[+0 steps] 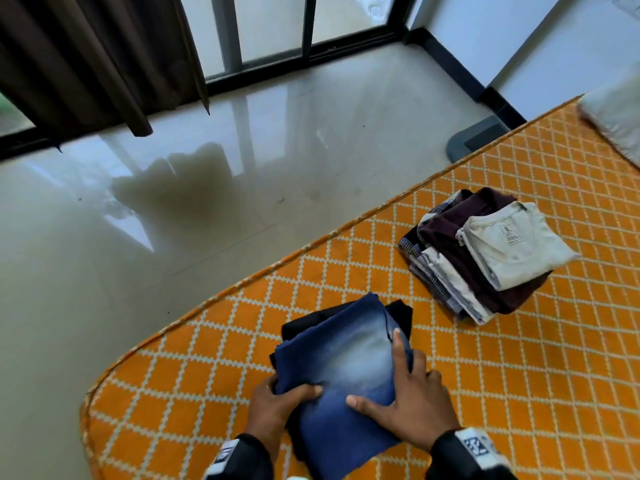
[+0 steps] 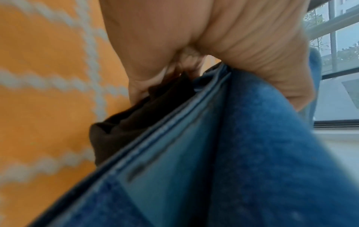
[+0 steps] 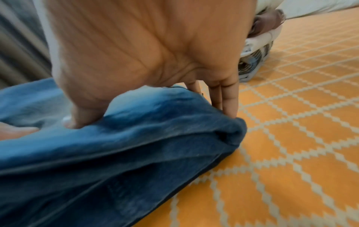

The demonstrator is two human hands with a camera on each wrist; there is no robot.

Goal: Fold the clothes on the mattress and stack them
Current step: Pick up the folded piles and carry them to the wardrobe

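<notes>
Left hand (image 1: pixel 273 403) grips folded jeans (image 1: pixel 346 368); right hand (image 1: pixel 412 400) grips opposite edge

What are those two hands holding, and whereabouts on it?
Folded blue jeans on a dark garment: left hand grips both at their left edge, right hand grips the jeans' right edge.

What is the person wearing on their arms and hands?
Both hands are bare, with no gloves or rings that show. The left hand and the right hand come out of dark, black-looking long sleeves. Each wrist carries a pale band printed with a black-and-white square pattern, like a code marker.
</notes>
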